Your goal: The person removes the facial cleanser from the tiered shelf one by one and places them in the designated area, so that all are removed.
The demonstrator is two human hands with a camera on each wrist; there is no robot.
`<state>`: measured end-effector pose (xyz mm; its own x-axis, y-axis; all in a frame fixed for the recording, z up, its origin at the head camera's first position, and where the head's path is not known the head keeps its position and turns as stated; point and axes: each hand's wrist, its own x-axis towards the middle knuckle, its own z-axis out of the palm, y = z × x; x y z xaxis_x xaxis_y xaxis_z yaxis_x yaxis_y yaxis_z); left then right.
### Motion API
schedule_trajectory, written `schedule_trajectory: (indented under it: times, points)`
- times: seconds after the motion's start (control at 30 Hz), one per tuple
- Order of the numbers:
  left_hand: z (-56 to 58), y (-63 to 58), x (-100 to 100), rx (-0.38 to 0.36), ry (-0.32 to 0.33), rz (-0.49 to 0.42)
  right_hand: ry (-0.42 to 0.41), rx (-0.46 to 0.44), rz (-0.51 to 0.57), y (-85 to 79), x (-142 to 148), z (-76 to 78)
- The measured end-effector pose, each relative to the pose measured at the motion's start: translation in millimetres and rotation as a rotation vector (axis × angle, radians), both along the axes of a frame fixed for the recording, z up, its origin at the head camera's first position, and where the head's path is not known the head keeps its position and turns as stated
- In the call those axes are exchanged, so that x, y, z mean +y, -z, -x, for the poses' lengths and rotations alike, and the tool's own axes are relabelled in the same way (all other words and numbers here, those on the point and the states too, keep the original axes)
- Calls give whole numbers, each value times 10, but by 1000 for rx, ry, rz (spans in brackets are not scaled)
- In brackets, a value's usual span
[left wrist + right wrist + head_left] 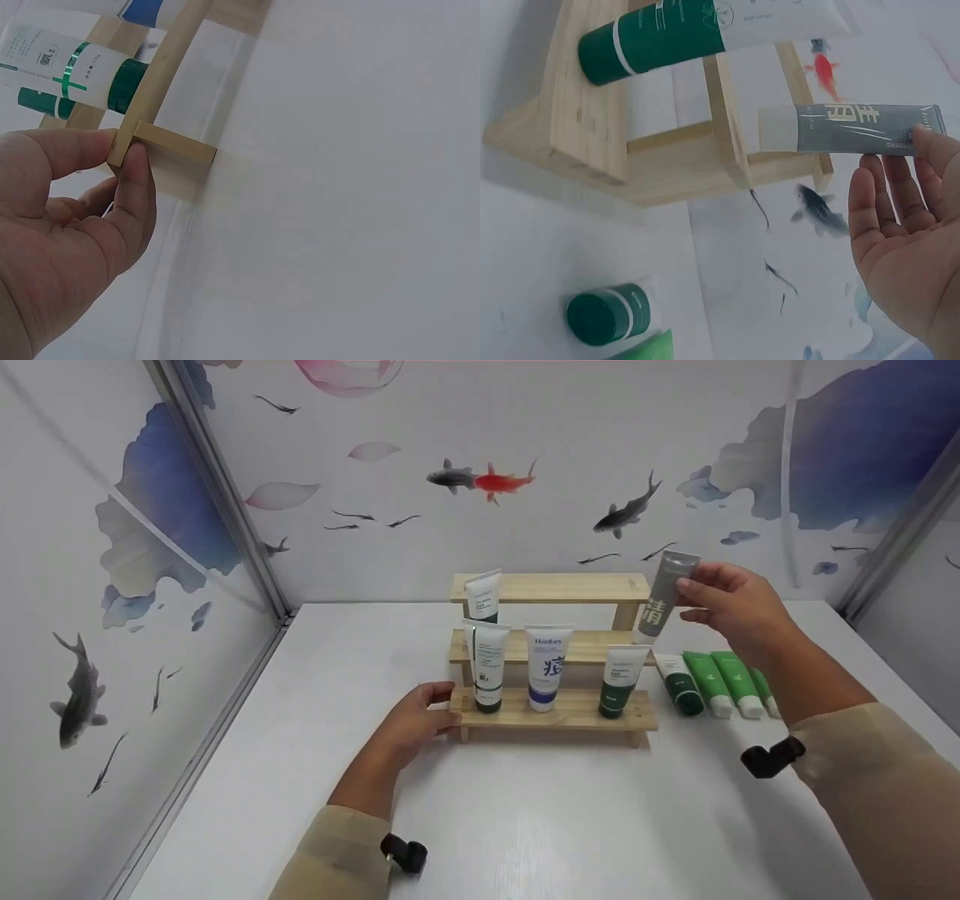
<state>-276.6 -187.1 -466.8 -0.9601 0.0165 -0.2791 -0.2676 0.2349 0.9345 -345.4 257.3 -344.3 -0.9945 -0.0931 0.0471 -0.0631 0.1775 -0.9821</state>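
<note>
My right hand (pixel 739 604) pinches the crimped end of a grey tube (pixel 666 594), its white cap pointing down at the right end of the rack's middle step. In the right wrist view, the grey tube (pixel 870 129) overlaps the wooden rack (pixel 727 112). With thumb and fingers, my left hand (pixel 82 210) pinches the left end of the bottom step of the wooden rack (pixel 555 718). On that step stand a white-and-green tube (pixel 490 664), a white-and-blue tube (pixel 549 664) and another green-and-white tube (pixel 622 682). One more white tube (pixel 483 594) stands behind, at the left.
Right of the rack, a green-and-white tube (pixel 681 686) and several green tubes (pixel 711 682) lie in a row on the white table (pixel 525 810). A printed wall (pixel 375 555) with fish stands close behind the rack, and another panel (pixel 60 585) borders the left.
</note>
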Motion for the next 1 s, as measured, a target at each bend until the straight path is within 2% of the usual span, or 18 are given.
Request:
schedule_trajectory:
  times: [0.13,0.6,0.8,1.0]
  points:
    - [-6,13,0,-4,4,0,35,3,94,124,288,-74]
    - [-1,39,-16,2,12,-19,122,-45,277,552,1114,-155]
    - [3,35,-38,-5,8,-19,227,-86,281,740,1393,-130]
    - [-2,17,-38,-5,11,-6,354,-201,204,879,1624,-89]
